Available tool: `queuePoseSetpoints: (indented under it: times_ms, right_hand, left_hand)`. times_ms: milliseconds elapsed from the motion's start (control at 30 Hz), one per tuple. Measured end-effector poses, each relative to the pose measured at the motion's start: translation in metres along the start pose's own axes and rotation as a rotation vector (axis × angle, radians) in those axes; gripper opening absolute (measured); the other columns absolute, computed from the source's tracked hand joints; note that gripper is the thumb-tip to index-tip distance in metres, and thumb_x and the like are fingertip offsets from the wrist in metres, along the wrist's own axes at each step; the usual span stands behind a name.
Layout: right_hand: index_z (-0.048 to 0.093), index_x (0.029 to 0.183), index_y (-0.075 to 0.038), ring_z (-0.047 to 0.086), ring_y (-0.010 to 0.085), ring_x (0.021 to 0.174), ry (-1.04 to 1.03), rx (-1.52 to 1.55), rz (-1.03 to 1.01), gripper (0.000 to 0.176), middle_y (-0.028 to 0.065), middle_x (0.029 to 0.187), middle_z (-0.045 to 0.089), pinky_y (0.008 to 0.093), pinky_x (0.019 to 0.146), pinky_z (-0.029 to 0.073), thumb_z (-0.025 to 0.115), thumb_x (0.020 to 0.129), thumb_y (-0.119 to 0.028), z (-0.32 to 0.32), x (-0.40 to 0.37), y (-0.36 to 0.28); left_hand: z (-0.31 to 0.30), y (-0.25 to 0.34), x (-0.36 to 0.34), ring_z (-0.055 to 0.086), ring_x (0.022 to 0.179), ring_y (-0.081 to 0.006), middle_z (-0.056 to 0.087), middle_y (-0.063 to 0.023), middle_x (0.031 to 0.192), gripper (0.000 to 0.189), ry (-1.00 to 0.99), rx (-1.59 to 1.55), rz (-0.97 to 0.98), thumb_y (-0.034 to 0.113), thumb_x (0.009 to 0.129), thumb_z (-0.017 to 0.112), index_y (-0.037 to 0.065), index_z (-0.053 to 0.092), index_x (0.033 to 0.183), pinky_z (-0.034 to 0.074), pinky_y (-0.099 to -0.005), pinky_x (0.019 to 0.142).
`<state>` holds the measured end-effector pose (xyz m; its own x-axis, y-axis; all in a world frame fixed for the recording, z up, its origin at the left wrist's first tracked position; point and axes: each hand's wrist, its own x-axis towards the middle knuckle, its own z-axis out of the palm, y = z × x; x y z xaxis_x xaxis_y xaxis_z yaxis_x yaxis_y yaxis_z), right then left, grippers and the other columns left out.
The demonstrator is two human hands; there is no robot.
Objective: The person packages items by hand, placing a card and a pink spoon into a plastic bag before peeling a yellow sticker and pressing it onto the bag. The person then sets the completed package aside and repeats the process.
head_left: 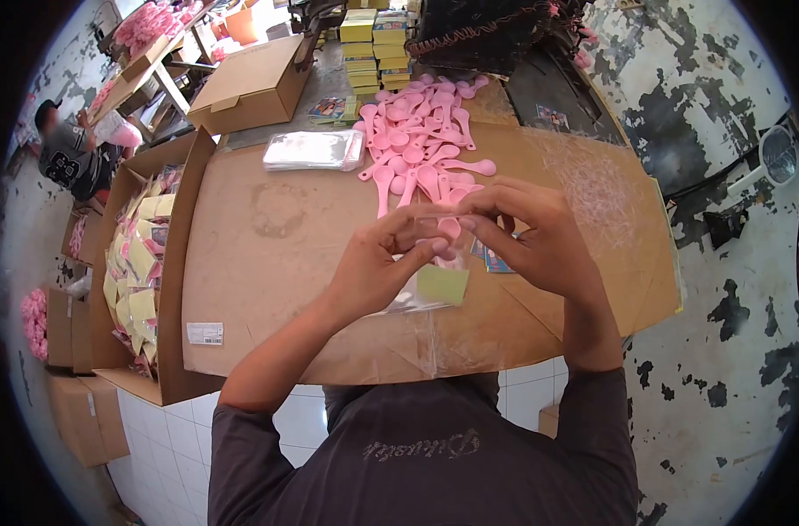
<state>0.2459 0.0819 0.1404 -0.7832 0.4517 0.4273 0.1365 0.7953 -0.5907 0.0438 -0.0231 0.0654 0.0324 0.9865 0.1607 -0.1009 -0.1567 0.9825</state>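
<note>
Both my hands meet over the middle of the cardboard-covered table (268, 263), around a small clear plastic bag (430, 230). A pink spoon (449, 230) and a yellow-green card (442, 286) show at the bag. My left hand (378, 263) pinches the bag's left side between thumb and fingers. At the upper right edge, the fingertips of my right hand (535, 232) are pressed together on the bag. Just beyond the hands lies a heap of pink spoons (417, 131). Under the hands are more clear bags (406, 302) and some blue printed cards (498, 263), partly hidden.
A stack of clear bags (313, 151) lies left of the spoons. An open carton (198, 263) of filled packets stands along the left edge. Behind are a closed box (250, 83) and card stacks (361, 53). Another person (71, 145) is at the far left.
</note>
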Motion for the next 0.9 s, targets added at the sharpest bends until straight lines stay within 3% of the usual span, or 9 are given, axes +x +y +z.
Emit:
queuePoseSetpoints:
  times_ms: [100, 200, 300, 467, 600, 700, 800, 867, 900]
  right_hand:
    - [0.071, 0.105, -0.005, 0.068, 0.0237, 0.085, 0.237, -0.057, 0.009, 0.017, 0.0103, 0.099, 0.067, 0.036, 0.069, 0.053, 0.073, 0.088, -0.004, 0.013, -0.001, 0.009]
    - [0.069, 0.102, -0.008, 0.065, 0.0252, 0.097, 0.31, -0.39, -0.292, 0.019, 0.0091, 0.102, 0.064, 0.0395, 0.08, 0.051, 0.075, 0.083, -0.006, 0.018, 0.0, 0.015]
    - [0.067, 0.099, -0.009, 0.061, 0.0259, 0.104, 0.198, -0.487, -0.309, 0.023, 0.0064, 0.101, 0.062, 0.0413, 0.089, 0.047, 0.077, 0.078, -0.008, 0.032, -0.004, 0.009]
    - [0.066, 0.096, -0.005, 0.061, 0.0249, 0.103, 0.165, -0.613, -0.375, 0.02, 0.0064, 0.102, 0.061, 0.0397, 0.091, 0.046, 0.074, 0.08, -0.012, 0.043, -0.003, 0.018]
    - [0.065, 0.094, -0.004, 0.06, 0.0249, 0.101, 0.097, -0.68, -0.35, 0.018, 0.0074, 0.101, 0.06, 0.0387, 0.092, 0.045, 0.072, 0.081, -0.014, 0.049, -0.001, 0.029]
    - [0.063, 0.096, -0.003, 0.061, 0.0222, 0.094, 0.24, -0.65, -0.29, 0.016, 0.0091, 0.094, 0.059, 0.0373, 0.084, 0.047, 0.07, 0.085, -0.013, 0.039, 0.002, 0.042]
    - [0.061, 0.1, -0.001, 0.06, 0.0151, 0.082, 0.137, -0.003, 0.219, 0.014, 0.0066, 0.084, 0.058, 0.0324, 0.073, 0.047, 0.066, 0.096, -0.013, -0.001, -0.015, 0.055]
    - [0.061, 0.104, 0.0, 0.056, 0.0088, 0.073, -0.103, 0.521, 0.467, 0.015, 0.0021, 0.079, 0.058, 0.0281, 0.066, 0.044, 0.062, 0.103, -0.015, -0.045, -0.046, 0.075]
    - [0.061, 0.104, -0.002, 0.055, 0.0075, 0.071, -0.08, 0.733, 0.382, 0.012, 0.0005, 0.079, 0.059, 0.0261, 0.066, 0.044, 0.06, 0.104, -0.014, -0.067, -0.063, 0.096]
  left_hand:
    - [0.0, -0.007, 0.0, 0.073, 0.103, -0.0154, 0.076, -0.0114, 0.112, 0.037, 0.014, -0.072, -0.054, 0.006, 0.103, 0.065, -0.003, 0.057, 0.137, 0.058, -0.0274, 0.091]
    - [0.004, -0.012, -0.002, 0.074, 0.1, -0.0163, 0.077, -0.012, 0.107, 0.038, 0.051, -0.023, -0.02, 0.006, 0.102, 0.066, -0.005, 0.056, 0.138, 0.06, -0.0282, 0.085]
    - [0.007, -0.017, -0.004, 0.076, 0.097, -0.0202, 0.077, -0.0146, 0.109, 0.042, 0.044, 0.07, 0.034, 0.003, 0.102, 0.064, -0.007, 0.052, 0.141, 0.061, -0.0303, 0.08]
    - [0.011, -0.009, -0.007, 0.077, 0.094, -0.0193, 0.078, -0.0148, 0.103, 0.045, 0.03, 0.364, -0.001, 0.002, 0.1, 0.066, -0.009, 0.051, 0.141, 0.061, -0.0288, 0.08]
    - [0.013, -0.002, -0.005, 0.077, 0.093, -0.0163, 0.08, -0.0124, 0.097, 0.044, -0.007, 0.558, -0.03, 0.004, 0.099, 0.068, -0.004, 0.055, 0.14, 0.06, -0.028, 0.081]
    - [0.007, -0.006, -0.003, 0.077, 0.095, -0.0159, 0.08, -0.0117, 0.097, 0.043, -0.016, 0.525, -0.051, 0.007, 0.099, 0.069, -0.002, 0.058, 0.139, 0.06, -0.0284, 0.083]
    - [-0.005, -0.018, 0.0, 0.076, 0.1, -0.0179, 0.079, -0.0144, 0.104, 0.04, -0.016, 0.248, -0.132, 0.008, 0.099, 0.069, -0.002, 0.06, 0.137, 0.06, -0.0292, 0.086]
    - [-0.012, -0.026, 0.002, 0.075, 0.102, -0.0191, 0.078, -0.0165, 0.109, 0.037, 0.031, 0.004, -0.153, 0.009, 0.1, 0.069, -0.003, 0.061, 0.134, 0.059, -0.0297, 0.088]
    - [-0.015, -0.027, 0.002, 0.075, 0.103, -0.0195, 0.077, -0.0171, 0.111, 0.035, 0.034, -0.016, -0.157, 0.009, 0.101, 0.068, -0.004, 0.061, 0.133, 0.059, -0.0298, 0.088]
